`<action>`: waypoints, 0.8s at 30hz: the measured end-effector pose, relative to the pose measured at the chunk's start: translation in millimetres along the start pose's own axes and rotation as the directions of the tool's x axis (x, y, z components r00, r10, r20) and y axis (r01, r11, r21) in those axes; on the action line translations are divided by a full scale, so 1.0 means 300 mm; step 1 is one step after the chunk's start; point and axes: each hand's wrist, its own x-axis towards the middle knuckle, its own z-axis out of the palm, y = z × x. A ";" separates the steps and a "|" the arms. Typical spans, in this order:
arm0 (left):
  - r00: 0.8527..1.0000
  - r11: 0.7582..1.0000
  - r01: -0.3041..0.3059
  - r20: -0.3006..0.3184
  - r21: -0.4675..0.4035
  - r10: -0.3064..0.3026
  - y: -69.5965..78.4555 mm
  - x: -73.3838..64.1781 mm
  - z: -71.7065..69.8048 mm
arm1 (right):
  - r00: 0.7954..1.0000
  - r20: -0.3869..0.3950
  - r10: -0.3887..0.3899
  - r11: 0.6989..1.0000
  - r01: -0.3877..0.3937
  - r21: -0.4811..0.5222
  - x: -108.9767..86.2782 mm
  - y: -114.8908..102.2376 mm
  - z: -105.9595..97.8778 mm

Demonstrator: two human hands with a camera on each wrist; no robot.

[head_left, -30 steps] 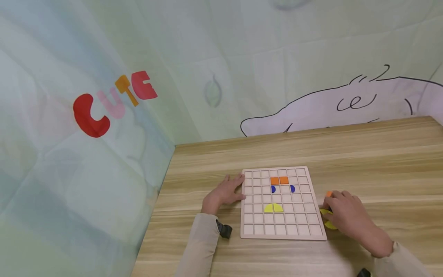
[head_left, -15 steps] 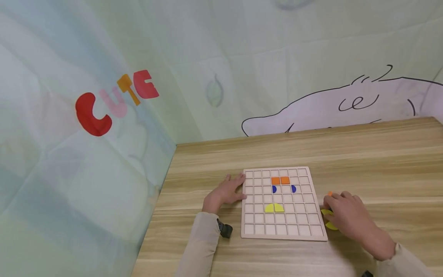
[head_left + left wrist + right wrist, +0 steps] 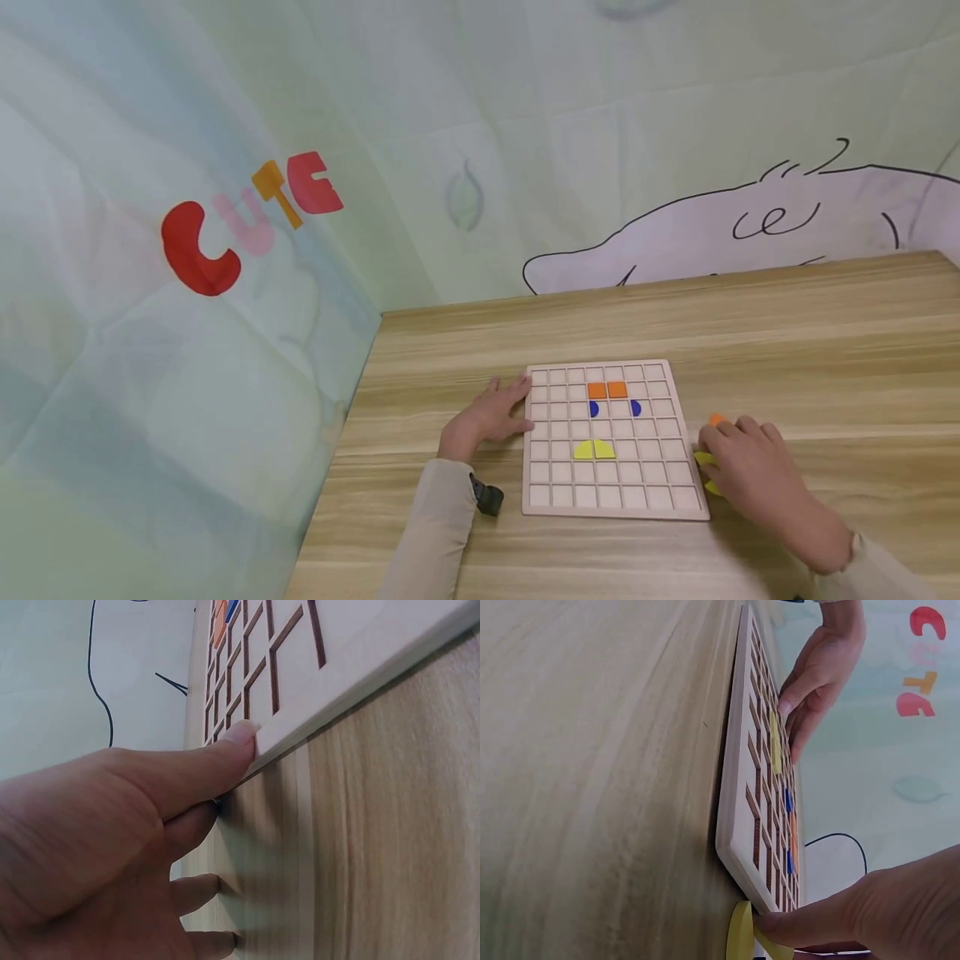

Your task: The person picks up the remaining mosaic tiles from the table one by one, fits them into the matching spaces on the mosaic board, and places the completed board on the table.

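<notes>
A pale wooden grid board (image 3: 570,497) lies flat on the table. Set in its cells are orange squares (image 3: 617,390), blue half-round pieces (image 3: 636,408) and yellow quarter-round pieces (image 3: 603,450). At the board's left edge my left hand (image 3: 489,417) rests with fingers spread, its thumb (image 3: 236,746) touching the rim. Beside the right edge, my right hand (image 3: 753,475) bends over loose pieces. An orange piece (image 3: 717,419) shows past its fingers, and yellow pieces (image 3: 739,934) lie by its thumb. Its fingertips are hidden, so whether it pinches a piece is unclear.
The wood-grain table (image 3: 465,342) extends around the board on all sides. A printed cloth backdrop (image 3: 465,125) stands behind it and along its left side. A dark wrist camera (image 3: 487,498) is strapped to the left wrist.
My right hand has shifted slightly over the loose pieces, covering more of the lower yellow one. The left hand and the board pieces stay as they were.
</notes>
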 end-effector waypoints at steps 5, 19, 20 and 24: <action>1.000 1.000 -0.007 0.000 0.006 0.007 -0.002 0.001 0.000 | 0.999 -0.032 0.027 0.999 -0.026 0.037 -0.009 -0.003 0.007; 1.000 1.000 -0.017 0.006 0.009 0.017 -0.006 0.005 -0.003 | 0.946 -0.324 -0.028 0.997 0.050 0.059 -0.018 -0.031 0.044; 1.000 1.000 -0.017 0.006 0.010 0.017 -0.006 0.005 -0.002 | 0.937 -0.347 -0.039 0.996 0.062 0.058 -0.014 -0.034 0.047; 1.000 1.000 -0.012 0.004 0.009 0.012 -0.005 0.004 -0.002 | 0.917 -0.390 -0.076 0.993 0.106 0.055 0.005 -0.051 0.054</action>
